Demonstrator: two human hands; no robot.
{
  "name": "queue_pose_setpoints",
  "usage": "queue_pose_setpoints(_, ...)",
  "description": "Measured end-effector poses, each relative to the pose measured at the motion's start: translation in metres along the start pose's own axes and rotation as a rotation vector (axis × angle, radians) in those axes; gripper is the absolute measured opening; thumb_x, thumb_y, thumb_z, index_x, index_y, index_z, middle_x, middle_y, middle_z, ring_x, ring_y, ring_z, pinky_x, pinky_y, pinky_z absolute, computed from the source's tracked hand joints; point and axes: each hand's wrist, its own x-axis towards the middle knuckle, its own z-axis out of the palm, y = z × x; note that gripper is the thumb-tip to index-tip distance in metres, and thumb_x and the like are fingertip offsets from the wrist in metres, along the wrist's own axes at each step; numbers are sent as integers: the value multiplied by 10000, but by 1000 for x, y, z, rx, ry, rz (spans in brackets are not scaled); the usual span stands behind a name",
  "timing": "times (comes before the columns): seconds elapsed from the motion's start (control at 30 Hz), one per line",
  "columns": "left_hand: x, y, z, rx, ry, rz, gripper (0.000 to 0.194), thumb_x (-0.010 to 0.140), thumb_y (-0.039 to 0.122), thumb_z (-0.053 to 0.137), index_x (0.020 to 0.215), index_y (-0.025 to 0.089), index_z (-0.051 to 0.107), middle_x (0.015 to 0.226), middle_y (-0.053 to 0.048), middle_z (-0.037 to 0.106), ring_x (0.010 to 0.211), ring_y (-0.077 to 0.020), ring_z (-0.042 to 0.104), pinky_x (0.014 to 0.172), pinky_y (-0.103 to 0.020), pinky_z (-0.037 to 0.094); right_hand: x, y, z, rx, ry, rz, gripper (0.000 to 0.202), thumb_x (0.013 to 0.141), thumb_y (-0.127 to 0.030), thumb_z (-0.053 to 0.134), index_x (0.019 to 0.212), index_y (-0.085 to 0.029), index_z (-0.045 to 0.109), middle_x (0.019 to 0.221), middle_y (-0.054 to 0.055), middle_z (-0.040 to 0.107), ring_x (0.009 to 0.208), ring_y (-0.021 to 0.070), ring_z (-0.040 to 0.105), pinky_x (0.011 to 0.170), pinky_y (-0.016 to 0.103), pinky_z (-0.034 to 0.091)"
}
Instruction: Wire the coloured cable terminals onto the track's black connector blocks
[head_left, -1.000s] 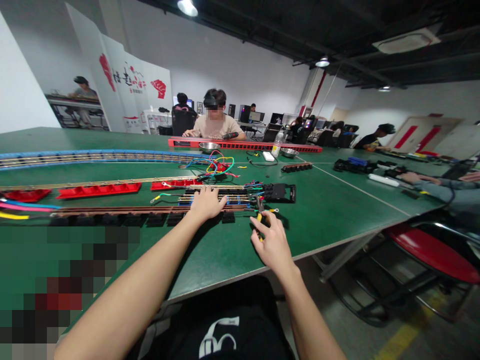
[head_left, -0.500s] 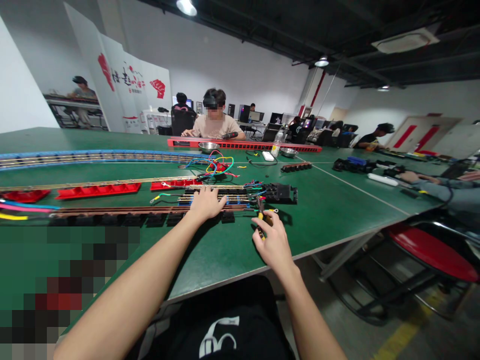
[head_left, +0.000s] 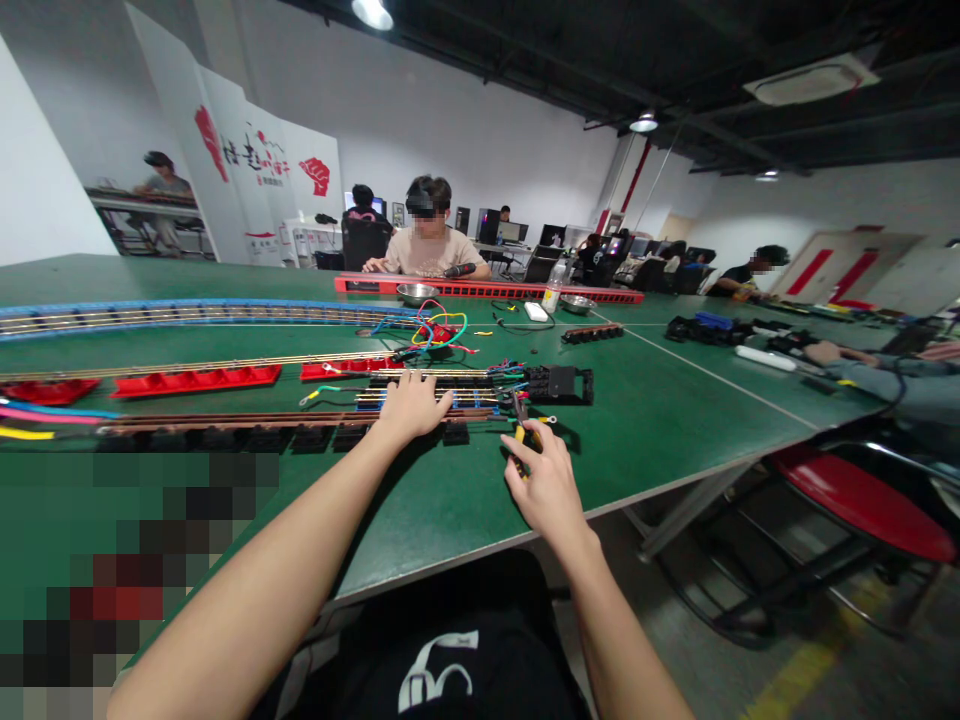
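My left hand (head_left: pixel 414 408) lies with fingers stretched over a stack of metal conductor rails with a blue holder (head_left: pixel 472 404), pressing on it from above. Yellow-and-black-handled pliers (head_left: pixel 519 436) are in my right hand (head_left: pixel 547 485), their jaws pointing away from me at the stack's right end. What the jaws touch is too small to tell. Thin wires come out there, beside a black plastic end block (head_left: pixel 559 384). A wire with a ring terminal (head_left: pixel 553 420) lies by my right fingers. A brown-railed strip on black supports (head_left: pixel 225 430) runs under my left wrist.
Red-based rails (head_left: pixel 199 380) and a long blue track (head_left: pixel 187 315) stretch left. Coloured wires (head_left: pixel 442 335) lie tangled behind my hands. Farther back are a metal bowl (head_left: pixel 418 293), a bottle (head_left: pixel 553 288) and a long red rail (head_left: pixel 495 290) before a seated person. A red stool (head_left: pixel 862 500) stands right.
The black end block has shifted very slightly, and the pliers in my right hand have tilted a touch. My left hand has stayed in place.
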Motion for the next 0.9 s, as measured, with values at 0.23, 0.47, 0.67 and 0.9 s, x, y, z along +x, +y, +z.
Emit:
queue_pose_setpoints(0.23,-1,0,0,8,16,13,593,923,531,280,1239,140,594,1283,-189,569,1228,-342,482,941,-470,429,1,0,2,51,45,15,310,806,-164,563,1049,-229,743,1232,126,534,1064,280,546,917,466,493)
queue_pose_setpoints(0.47,-1,0,0,5,2,8,597,922,541,278,1249,148,587,1301,-184,561,1237,-339,476,952,-465,421,4,3,2,180,87,58,267,797,-186,574,1005,-225,737,1177,120,549,1034,259,587,921,435,507)
queue_pose_setpoints(0.67,0,0,-1,-5,-9,4,606,919,548,268,1261,156,579,1318,-182,553,1257,-340,458,963,-473,411,4,4,1,234,105,90,235,812,-204,566,974,-230,735,1155,117,557,1019,249,610,920,423,512)
queue_pose_setpoints(0.9,0,0,0,-4,-1,6,609,919,545,272,1258,144,581,1314,-192,555,1242,-349,473,952,-481,419,6,6,-2,321,115,132,234,839,-232,545,975,-223,735,1121,109,580,1033,231,623,926,381,503)
